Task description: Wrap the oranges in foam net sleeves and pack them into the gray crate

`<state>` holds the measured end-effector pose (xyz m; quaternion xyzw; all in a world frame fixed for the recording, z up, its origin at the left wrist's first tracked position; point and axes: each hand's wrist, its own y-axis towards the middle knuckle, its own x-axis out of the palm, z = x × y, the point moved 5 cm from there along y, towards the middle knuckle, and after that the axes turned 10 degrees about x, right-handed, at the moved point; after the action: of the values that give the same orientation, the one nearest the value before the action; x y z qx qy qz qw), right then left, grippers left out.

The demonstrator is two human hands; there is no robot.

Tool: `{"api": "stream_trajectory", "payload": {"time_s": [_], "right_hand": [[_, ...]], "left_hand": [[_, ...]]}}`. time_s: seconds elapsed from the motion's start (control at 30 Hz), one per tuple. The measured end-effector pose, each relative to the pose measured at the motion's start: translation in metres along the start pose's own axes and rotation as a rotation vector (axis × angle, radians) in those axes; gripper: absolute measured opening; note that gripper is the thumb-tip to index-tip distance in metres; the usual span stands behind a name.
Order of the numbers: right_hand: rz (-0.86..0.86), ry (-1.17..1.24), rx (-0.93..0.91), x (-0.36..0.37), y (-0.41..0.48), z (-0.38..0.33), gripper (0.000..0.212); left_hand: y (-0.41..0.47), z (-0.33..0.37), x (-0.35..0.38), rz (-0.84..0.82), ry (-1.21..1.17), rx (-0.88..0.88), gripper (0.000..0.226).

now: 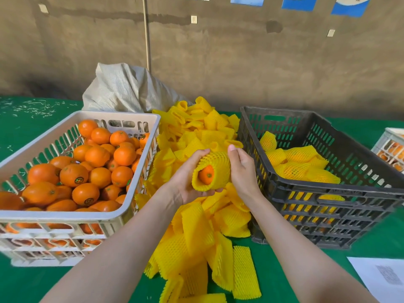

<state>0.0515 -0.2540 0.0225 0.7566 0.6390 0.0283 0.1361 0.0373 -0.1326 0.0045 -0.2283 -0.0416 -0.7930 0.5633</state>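
Over green cloth [32,132], wall [240,62] behind, left hand [188,178] and right hand [242,171] grip sleeved orange [209,173]

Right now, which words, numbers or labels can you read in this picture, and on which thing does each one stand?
"12": on the blue and white sheet on the wall at top right, partly cut off by the frame edge.
Round stickers on the oranges: too small to read.
Grey printed patch on the white paper: blurred, unreadable.
Small wall tags: no text can be made out.
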Motion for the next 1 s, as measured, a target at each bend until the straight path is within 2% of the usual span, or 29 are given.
{"api": "stream_trajectory", "payload": {"time_s": [0.17,0.27,0.43,0.5,0.57,0.67,0.73,0.8,0.9,1.0], "right_hand": [[-0.044,0.172,0.085,0.004,-0.005,0.005,0.043],[-0.069,0.197,0.071,0.006,-0.007,0.006,0.041],[-0.049,0.224,0.07,0.008,-0.005,0.008,0.037],[-0.032,0.154,0.105,0.008,-0.004,0.011,0.031],[-0.03,0.066,0.156,0.006,-0.003,0.016,0.026],[-0.142,0.065,0.132,-0.003,-0.005,0.018,0.05],[-0.323,0.027,-0.009,0.002,-0.015,0.007,0.066],[-0.444,-0.128,-0.152,0.011,-0.024,-0.001,0.082],[-0.402,-0.337,-0.306,0.01,-0.026,-0.006,0.098],[-0.307,-0.342,-0.331,0.003,-0.023,-0.008,0.096]], "left_hand": [[0.001,-0.003,0.001,0.042,-0.049,-0.015,0.05],[0.002,-0.004,0.0,0.038,-0.044,-0.028,0.053],[-0.001,-0.001,0.006,-0.01,-0.182,-0.066,0.054],[0.002,0.003,0.003,0.066,-0.078,-0.015,0.045],[0.006,0.012,-0.005,0.237,0.125,0.103,0.038],[0.007,0.02,-0.012,0.379,0.252,0.168,0.041],[0.007,0.022,-0.014,0.399,0.288,0.166,0.049],[0.009,0.021,-0.014,0.389,0.266,0.156,0.046],[0.01,0.021,-0.009,0.322,0.198,0.12,0.037],[0.014,0.02,0.001,0.206,0.169,0.081,0.04]]}}
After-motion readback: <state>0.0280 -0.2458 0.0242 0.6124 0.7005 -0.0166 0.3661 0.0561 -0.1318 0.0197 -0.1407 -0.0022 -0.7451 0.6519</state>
